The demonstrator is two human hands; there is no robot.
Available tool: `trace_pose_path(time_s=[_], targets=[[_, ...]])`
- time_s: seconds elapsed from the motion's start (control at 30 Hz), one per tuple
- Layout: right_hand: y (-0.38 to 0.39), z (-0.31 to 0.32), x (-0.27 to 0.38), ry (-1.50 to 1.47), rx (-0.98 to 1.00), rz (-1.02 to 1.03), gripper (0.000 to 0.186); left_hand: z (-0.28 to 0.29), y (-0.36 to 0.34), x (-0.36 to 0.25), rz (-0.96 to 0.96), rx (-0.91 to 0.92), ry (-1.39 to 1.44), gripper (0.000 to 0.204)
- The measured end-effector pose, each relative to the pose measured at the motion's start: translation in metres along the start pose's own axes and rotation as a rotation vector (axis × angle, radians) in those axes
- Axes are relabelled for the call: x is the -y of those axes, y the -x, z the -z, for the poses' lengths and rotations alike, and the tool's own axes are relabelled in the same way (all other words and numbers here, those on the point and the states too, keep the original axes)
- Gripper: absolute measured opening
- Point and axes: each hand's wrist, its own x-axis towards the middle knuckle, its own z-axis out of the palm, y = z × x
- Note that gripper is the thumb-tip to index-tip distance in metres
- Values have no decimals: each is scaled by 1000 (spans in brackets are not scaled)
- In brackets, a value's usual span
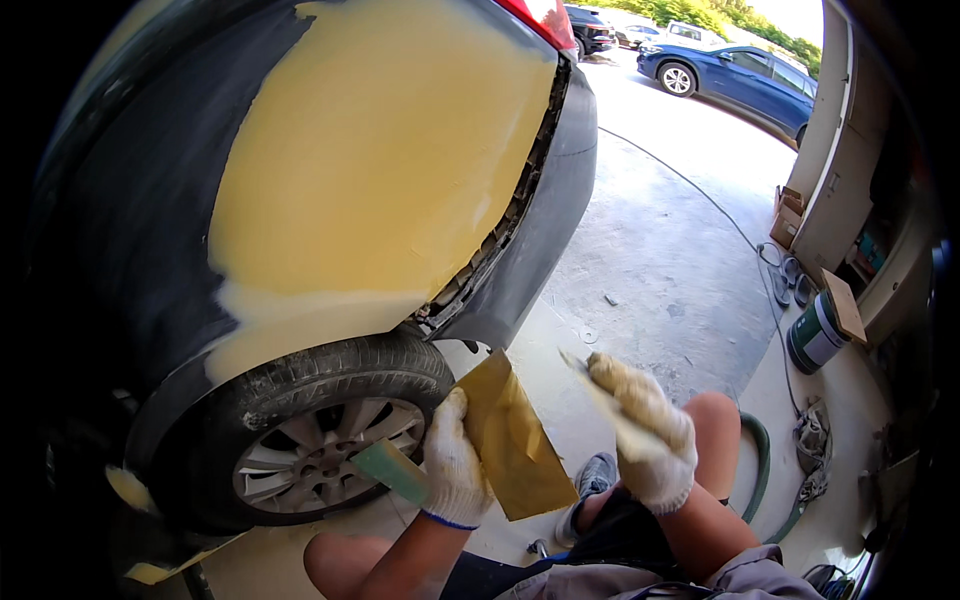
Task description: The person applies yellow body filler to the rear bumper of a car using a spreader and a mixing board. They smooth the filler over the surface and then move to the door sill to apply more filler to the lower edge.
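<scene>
On the floor (660, 290), a plank-topped bucket (815, 338); hands (456, 468) clutch yellowish board (507, 440), green strip (390, 470), blurred blade (592, 384)

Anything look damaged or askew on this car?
Yes: the grey bumper stands away from the yellow-patched body panel, exposing a ragged dark strip along the seam. Odd, since such seams usually sit closed.

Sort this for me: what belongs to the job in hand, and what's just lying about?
Likely the job:
- board in left hand
- green strip
- blurred flat tool in right hand
- yellow-patched car

Seemingly lying about:
- bucket
- hose
- cardboard box
</scene>
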Motion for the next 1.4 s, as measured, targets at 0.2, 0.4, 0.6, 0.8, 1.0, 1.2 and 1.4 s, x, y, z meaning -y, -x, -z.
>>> trace_pose_path(time_s=[0.2,0.4,0.6,0.8,1.0,1.2,1.4], targets=[[2,-3,-4,171,379,181,49,2,-5,19,156,219,156,47],[-11,31,-33,698,362,-76,56,19,-9,-9,-149,11,-159,41],[6,46,-63,-150,-595,-697,30,20,-10,-80,-1236,298,-1754,18],[-18,36,-71,-301,-604,-773,32,34,-32,-105,-1067,352,-1978,15],[-98,27,-74,-148,-532,-598,41,47,-49,-103,-1036,348,-2030,24],[-208,47,-98,136,-512,-304,36,55,-60,-95,-1022,368,-2009,29],[-280,38,-82,69,-600,-198,32,47,-52,-105,-939,361,-1871,29]])
